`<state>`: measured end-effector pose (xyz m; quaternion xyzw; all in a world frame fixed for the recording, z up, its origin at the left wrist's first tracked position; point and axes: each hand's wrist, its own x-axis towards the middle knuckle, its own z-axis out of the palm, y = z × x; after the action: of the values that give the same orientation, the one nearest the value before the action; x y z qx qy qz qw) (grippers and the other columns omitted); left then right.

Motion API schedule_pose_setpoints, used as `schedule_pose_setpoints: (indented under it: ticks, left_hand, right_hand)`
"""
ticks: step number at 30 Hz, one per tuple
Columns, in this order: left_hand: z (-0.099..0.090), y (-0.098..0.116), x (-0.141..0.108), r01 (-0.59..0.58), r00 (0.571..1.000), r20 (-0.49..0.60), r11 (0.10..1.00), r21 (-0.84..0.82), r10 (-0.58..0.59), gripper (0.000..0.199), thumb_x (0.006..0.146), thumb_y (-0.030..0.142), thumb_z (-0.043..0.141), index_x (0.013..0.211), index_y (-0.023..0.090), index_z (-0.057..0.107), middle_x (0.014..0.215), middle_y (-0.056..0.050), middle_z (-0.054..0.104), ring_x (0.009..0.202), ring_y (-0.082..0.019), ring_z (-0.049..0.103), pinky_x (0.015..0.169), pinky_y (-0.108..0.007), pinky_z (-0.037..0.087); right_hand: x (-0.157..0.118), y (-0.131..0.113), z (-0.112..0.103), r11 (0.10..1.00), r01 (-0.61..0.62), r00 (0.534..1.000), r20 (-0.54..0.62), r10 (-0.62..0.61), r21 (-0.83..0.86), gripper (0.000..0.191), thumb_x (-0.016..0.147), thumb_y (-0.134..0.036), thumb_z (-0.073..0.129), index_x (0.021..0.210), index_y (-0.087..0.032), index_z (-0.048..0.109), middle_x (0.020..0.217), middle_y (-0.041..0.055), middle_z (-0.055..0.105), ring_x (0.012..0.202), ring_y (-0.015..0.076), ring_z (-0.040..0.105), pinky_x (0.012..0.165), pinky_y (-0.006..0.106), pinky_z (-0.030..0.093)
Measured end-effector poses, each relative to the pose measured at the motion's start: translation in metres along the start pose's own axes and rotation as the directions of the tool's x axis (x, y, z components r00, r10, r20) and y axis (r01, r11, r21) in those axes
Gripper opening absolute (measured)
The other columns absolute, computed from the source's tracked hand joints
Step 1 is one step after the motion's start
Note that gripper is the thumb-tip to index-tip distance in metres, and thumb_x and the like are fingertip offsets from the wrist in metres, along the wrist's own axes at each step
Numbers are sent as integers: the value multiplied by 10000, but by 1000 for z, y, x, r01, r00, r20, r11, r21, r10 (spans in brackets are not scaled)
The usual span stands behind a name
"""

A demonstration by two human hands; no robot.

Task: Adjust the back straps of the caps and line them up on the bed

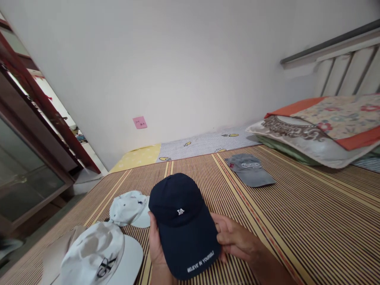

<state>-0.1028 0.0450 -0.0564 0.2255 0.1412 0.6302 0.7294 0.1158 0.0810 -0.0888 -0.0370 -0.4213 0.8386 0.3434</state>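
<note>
A navy cap [178,202] with small white letters on its front and white text along its brim is held up over the striped mat [285,221]. My left hand [156,241] grips its left side, the fingers partly hidden behind the cap. On the other side my right hand [233,237] holds the edge of the brim between thumb and fingers. Left of the navy cap lies a pale cap [127,208] with a small dark emblem. Nearer, at the lower left, is a white cap [95,253] with black letters.
A grey cap [251,170] lies farther back on the mat. Pillows [297,134] with a floral cover [341,114] are stacked at the right. Behind the mat rises a white wall [184,71] with a pink note [139,122]. A glass-panelled door [23,174] is at the left.
</note>
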Motion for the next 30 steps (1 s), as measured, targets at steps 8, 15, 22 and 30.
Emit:
schedule_pose_setpoints:
  ticks: [8,15,22,30]
  left_hand:
    - [1,-7,16,-45,973,221,994,-102,67,584,1052,578,300,1328,271,712,1309,-92,757,1345,-233,624,1270,-448,268]
    - [-3,-32,29,41,997,-71,999,-15,-42,331,1056,300,472,1056,198,787,1181,-99,811,1119,-207,752,1005,-342,579]
    - [7,-47,32,138,917,-383,990,39,-113,258,1052,206,469,1174,81,659,874,-117,803,714,-164,769,655,-251,601]
    - [-14,-53,37,178,928,-333,984,7,-166,215,997,229,596,1158,103,664,873,-102,794,709,-168,758,651,-253,569]
  right_hand:
    - [4,-3,-3,988,145,967,-218,-131,54,581,837,-260,841,1384,-232,647,1184,92,768,908,155,743,761,237,596]
    - [-6,-11,-40,961,275,790,-573,-218,12,398,867,-266,813,1253,-266,720,1241,53,777,961,163,732,758,262,572]
    - [-5,-42,-85,917,385,710,-601,-368,-107,428,859,-235,814,1276,-258,722,1263,49,773,1022,179,734,780,271,582]
    - [28,-88,-147,893,419,700,-567,-434,-167,350,840,-205,834,1178,-246,754,1141,21,809,924,132,741,738,212,582]
